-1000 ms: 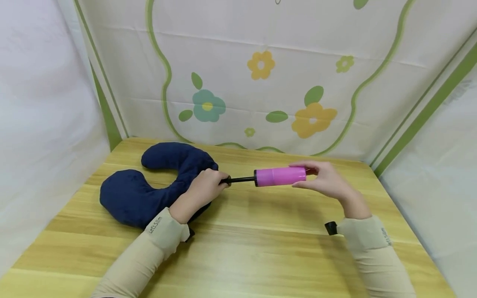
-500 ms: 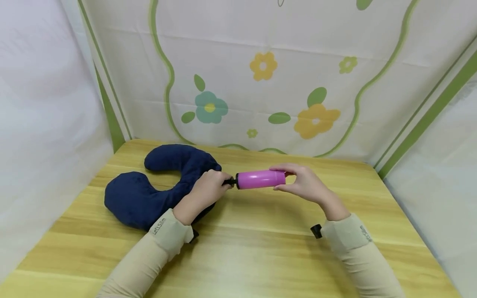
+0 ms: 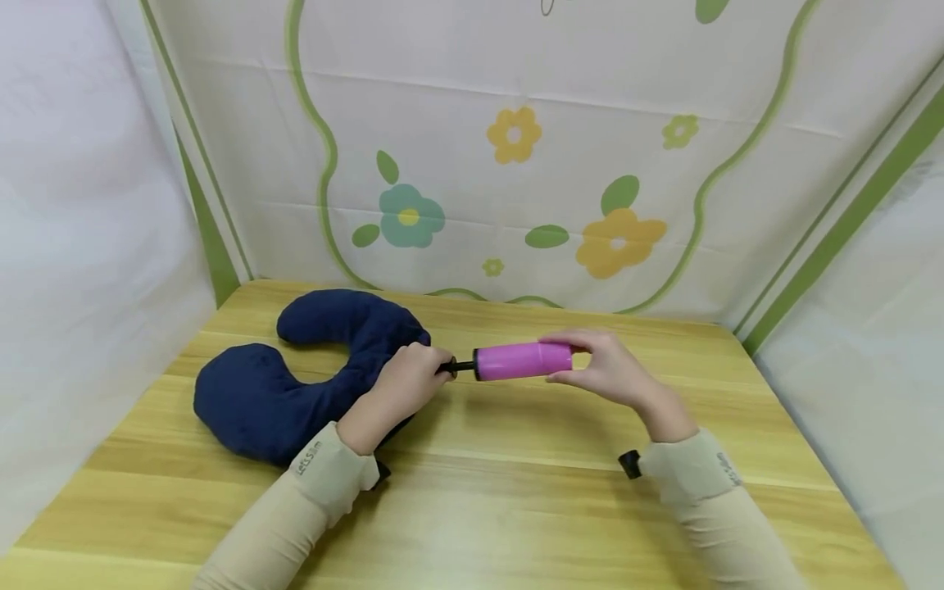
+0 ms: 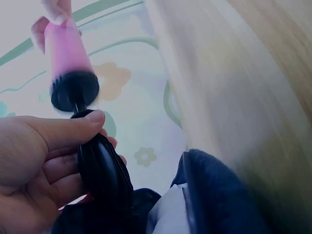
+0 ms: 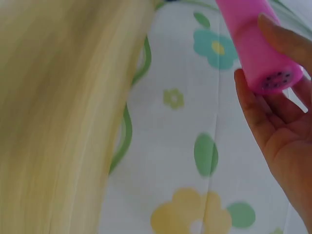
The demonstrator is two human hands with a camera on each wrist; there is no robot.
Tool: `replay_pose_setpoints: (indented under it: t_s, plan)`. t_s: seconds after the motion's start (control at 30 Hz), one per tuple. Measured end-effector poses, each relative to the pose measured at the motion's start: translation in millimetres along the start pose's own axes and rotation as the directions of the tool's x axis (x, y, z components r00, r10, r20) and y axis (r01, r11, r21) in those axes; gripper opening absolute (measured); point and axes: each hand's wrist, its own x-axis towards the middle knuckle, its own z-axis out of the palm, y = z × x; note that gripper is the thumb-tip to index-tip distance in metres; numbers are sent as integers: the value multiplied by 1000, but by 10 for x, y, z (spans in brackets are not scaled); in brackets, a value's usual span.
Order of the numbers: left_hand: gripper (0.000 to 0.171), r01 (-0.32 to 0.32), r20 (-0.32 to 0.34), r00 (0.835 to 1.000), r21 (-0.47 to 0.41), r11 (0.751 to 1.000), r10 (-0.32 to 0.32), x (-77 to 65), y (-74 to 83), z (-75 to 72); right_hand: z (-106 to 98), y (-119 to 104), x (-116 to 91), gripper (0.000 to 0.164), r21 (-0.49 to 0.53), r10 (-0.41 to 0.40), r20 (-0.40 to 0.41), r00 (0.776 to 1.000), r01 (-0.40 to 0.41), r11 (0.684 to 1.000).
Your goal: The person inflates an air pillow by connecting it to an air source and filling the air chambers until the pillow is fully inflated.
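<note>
A pink hand pump [image 3: 519, 361] lies level above the table in the head view, with a short stretch of black rod [image 3: 465, 366] showing at its left end. My left hand [image 3: 406, 381] grips the pump's black handle [image 4: 102, 165], thumb on top and fingers curled beneath, right beside a navy U-shaped neck pillow [image 3: 273, 410]. My right hand [image 3: 612, 373] holds the far end of the pink barrel [image 5: 258, 48] between thumb and fingers. Small dark holes mark that end in the right wrist view. A white patch [image 4: 170, 214] shows amid the pillow's dark cloth in the left wrist view.
The wooden table [image 3: 472, 516] carries the pillow on its left side. Behind it hangs a white curtain [image 3: 442, 98] with printed flowers, and plain white cloth [image 3: 81, 246] closes off the sides.
My right hand has slid the pink barrel left along the rod, nearly up to my left hand, then back right a little. The left hand and the pillow have stayed nearly in place.
</note>
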Motion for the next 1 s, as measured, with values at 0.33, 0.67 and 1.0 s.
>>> replay_pose_setpoints:
  t_s: [0.33,0.67,1.0]
  plan:
    - [3,9,-13,1000,-16,1000,-10,18,-50,-23,117,-110,214,50,8,-39,36,999,39,999]
    - [6,26,4,1000,-29,999,-26,18,-54,-73,-153,-77,62,49,27,28,-9,1000,-28,999]
    - [8,-21,-81,997,-20,1000,19,-14,-15,13,185,-204,186,49,1,-70,-12,997,70,998]
